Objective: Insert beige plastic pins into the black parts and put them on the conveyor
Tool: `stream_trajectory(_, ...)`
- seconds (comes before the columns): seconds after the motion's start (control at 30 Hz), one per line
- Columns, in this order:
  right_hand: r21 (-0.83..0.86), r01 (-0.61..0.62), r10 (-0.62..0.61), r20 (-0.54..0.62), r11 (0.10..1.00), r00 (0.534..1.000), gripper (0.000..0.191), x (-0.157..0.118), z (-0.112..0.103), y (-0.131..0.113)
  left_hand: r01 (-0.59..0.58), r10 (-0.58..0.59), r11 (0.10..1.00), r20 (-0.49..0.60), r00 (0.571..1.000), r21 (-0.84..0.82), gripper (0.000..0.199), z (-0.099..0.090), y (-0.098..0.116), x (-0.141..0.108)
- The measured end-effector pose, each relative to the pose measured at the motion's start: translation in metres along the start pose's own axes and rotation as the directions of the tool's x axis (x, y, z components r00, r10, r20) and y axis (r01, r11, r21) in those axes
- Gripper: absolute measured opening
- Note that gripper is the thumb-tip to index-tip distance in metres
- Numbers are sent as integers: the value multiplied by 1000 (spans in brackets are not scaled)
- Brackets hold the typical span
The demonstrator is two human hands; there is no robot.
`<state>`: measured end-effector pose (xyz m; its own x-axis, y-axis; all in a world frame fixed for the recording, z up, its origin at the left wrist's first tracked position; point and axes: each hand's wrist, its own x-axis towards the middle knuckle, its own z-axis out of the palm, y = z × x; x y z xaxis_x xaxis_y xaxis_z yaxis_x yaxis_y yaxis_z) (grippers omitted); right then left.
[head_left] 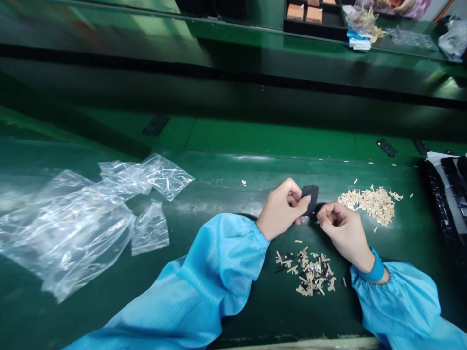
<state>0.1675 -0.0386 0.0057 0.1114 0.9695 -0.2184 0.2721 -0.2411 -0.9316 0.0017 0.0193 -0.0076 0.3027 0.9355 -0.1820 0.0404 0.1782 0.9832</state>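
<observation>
Between the thumb and fingers of my left hand (283, 206) is a small flat black plastic part (311, 198), held tilted above the green bench. Just right of its lower edge, my right hand (342, 228) is pinched closed; whatever sits between those fingertips is too small to name. A pile of small beige pieces (375, 204) lies to the right, beyond my right hand. Nearer to me, below both hands, lies another heap of small beige and black strips (314, 277).
Clear plastic bags (91, 209) spread over the left of the bench. Black parts (386, 147) lie along the back strip, another (156, 125) farther left. Black trays (445, 194) stand at the right edge. On a raised shelf, a black box (335, 22) holds orange blocks; another person's hands (397, 5) show behind.
</observation>
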Motion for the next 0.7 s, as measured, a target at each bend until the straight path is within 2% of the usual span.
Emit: stream_trajectory(0.7,18,-33,32,44,999,999,18,0,-2,-1,16,-16,999,-1,1000,-43,27,0,1,0)
